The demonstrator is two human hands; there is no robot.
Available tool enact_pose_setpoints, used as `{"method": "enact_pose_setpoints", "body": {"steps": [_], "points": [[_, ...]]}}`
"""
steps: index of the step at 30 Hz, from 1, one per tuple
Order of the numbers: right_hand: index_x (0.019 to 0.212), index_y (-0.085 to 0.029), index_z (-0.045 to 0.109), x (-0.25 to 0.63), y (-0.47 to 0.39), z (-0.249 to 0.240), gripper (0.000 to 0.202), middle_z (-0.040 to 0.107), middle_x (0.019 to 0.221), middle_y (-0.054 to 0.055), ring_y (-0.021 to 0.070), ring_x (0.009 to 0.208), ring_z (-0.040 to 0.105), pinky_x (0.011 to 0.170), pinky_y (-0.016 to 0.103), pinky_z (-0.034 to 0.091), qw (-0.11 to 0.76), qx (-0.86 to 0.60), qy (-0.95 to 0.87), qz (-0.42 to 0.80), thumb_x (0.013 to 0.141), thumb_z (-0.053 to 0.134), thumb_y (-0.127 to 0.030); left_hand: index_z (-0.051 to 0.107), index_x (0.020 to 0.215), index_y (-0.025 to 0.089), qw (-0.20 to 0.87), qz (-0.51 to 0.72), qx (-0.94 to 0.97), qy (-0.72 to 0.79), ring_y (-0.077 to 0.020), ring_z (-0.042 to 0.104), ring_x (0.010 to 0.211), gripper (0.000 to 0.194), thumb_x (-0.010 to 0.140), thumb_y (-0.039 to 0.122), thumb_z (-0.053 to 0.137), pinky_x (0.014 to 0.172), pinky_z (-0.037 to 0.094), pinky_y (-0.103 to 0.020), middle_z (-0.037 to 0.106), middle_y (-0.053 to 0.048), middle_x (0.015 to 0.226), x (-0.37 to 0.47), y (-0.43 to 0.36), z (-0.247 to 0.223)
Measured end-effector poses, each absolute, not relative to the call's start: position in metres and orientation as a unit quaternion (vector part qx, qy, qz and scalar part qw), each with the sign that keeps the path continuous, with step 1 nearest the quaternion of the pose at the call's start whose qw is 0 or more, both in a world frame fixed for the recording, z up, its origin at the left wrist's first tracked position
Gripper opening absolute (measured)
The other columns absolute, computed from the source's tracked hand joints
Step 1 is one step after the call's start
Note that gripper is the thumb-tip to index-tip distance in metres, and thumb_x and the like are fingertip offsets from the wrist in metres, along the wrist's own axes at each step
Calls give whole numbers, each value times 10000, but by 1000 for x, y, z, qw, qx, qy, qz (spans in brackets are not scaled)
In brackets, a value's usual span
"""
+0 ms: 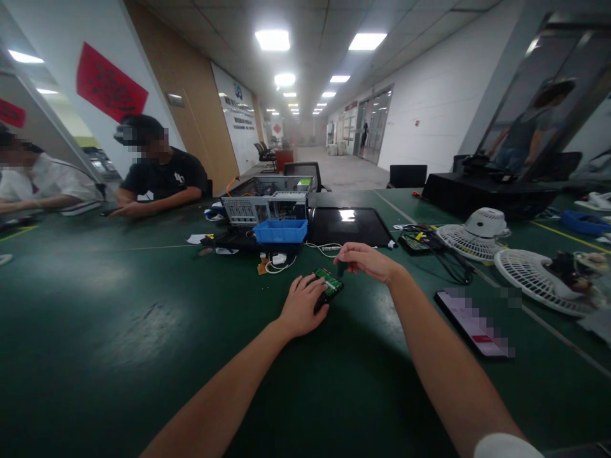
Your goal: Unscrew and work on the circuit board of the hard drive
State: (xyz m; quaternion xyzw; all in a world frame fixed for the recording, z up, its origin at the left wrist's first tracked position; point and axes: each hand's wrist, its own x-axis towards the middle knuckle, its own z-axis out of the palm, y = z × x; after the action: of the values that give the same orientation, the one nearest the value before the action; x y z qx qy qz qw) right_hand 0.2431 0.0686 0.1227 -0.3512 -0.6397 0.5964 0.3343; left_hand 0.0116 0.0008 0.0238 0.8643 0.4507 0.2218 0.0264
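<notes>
On the green table in front of me lies a small black-edged device with a green circuit board point(333, 285) facing up. Fingers of my left hand point(303, 305) rest across its left part, the thumb along its near edge, gripping it against the table. Just above its far right corner is my right hand point(365, 261), its fingers pinched together. From them a short dark object point(340, 268) points down towards the board; it is too small and dim to name. The left hand covers part of the board.
Beyond my hands stand a blue plastic bin point(281, 231), an open computer case point(267, 200) and a flat black panel point(351, 228). To the right lie a phone point(472, 324), cables and white fan parts point(477, 235). Two people sit at the left; another stands at the right.
</notes>
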Motion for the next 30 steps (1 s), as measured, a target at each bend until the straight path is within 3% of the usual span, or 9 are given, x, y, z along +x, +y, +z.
{"method": "enact_pose_setpoints", "body": {"steps": [7,15,19,24,27,30], "points": [[1051,-169,695,240,66,125,259,725,1003,73,86,575,540,466,209,362,293,-334,-663,603,872,634,-346,553,1367,259,14,226,867,445,-318,371,1438,500,881,347,625,1219,201,-582,537,-44,1486,11,2,21],[920,-145,706,240,64,127,287,711,968,81,89,583,549,454,208,382,273,-325,-669,610,921,587,-406,556,1367,251,12,230,867,441,-322,372,1438,489,892,351,613,1217,208,-582,539,-53,1483,10,1,22],[961,-151,651,239,64,124,269,721,1042,106,101,591,585,470,217,432,273,-301,-652,641,917,611,-414,556,1366,250,13,234,866,441,-326,379,1431,497,884,347,624,1212,213,-587,544,-62,1476,11,1,22],[1100,-189,603,240,65,123,287,716,993,78,131,634,642,532,239,498,287,-289,-624,667,906,648,-396,562,1362,258,14,234,865,443,-323,379,1430,494,882,352,628,1206,224,-585,552,-60,1468,10,2,21],[1159,-205,620,241,65,126,320,701,1006,61,114,621,620,502,221,469,287,-300,-628,658,914,640,-410,569,1355,258,13,232,865,445,-324,376,1433,482,887,361,621,1206,223,-588,552,-57,1468,10,2,20],[1065,-178,676,241,65,128,285,691,967,56,100,630,579,477,197,415,284,-309,-650,634,896,672,-407,570,1357,259,14,228,866,444,-323,376,1435,481,892,370,617,1207,222,-587,551,-58,1471,9,3,19]]}}
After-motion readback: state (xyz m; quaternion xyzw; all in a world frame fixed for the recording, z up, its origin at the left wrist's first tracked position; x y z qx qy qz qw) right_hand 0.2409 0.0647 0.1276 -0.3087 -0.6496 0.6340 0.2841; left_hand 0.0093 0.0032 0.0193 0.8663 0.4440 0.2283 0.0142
